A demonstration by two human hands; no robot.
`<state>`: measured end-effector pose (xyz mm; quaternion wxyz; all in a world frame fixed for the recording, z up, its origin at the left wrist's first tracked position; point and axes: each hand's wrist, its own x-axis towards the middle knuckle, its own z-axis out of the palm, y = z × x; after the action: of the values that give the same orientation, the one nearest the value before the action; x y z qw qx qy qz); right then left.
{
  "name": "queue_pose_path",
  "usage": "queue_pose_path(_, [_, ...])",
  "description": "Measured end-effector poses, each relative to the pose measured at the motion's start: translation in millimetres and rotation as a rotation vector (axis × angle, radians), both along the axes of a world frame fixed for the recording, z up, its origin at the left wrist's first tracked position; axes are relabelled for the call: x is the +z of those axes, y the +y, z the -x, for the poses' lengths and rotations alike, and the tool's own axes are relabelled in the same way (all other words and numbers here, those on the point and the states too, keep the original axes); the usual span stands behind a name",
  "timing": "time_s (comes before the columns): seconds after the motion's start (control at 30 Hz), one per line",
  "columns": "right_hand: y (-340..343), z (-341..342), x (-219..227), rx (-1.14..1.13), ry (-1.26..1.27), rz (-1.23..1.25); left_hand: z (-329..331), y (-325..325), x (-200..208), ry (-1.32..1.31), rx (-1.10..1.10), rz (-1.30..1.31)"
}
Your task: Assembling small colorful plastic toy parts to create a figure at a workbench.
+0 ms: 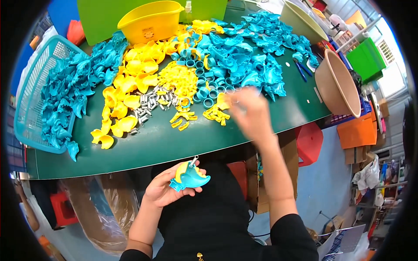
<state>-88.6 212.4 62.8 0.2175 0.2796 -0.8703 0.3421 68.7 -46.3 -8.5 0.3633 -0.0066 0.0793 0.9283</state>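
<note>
My left hand (167,187) is closed round a half-built plastic piece (190,177) in front of the table's near edge. That piece has a turquoise shell with yellow parts fitted in it, and a small metal cylinder (194,160) sticks up from its top. Over the table my right hand (251,111) is smeared by motion, so its fingers are unclear. A yellow plastic part (223,101) shows right beside its fingertips; whether they touch it I cannot tell. Turquoise rings (208,102) and small yellow clips (216,115) lie just left of that hand.
Yellow shells (126,85), small yellow pieces (178,78), metal cylinders (152,101) and turquoise shells (239,56) are heaped on the green table (174,143). A turquoise basket (24,113) stands left, a yellow tub (150,19) behind, a beige basin (335,82) and pliers (301,71) right.
</note>
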Motion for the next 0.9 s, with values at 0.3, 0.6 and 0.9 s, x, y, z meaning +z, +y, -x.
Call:
queue_pose_path(0.3, [45, 99, -10, -0.057, 0.015, -0.162, 11, 28, -3, -0.065, 0.004, -0.064])
queue_pose_path(0.6, [73, 58, 9, 0.021, -0.509, 0.811, 17, 38, -4, -0.104, 0.009, -0.140])
queue_pose_path(0.9, [83, -39, -43, -0.128, -0.819, 1.189, 19, 51, -5, -0.042, -0.010, -0.212])
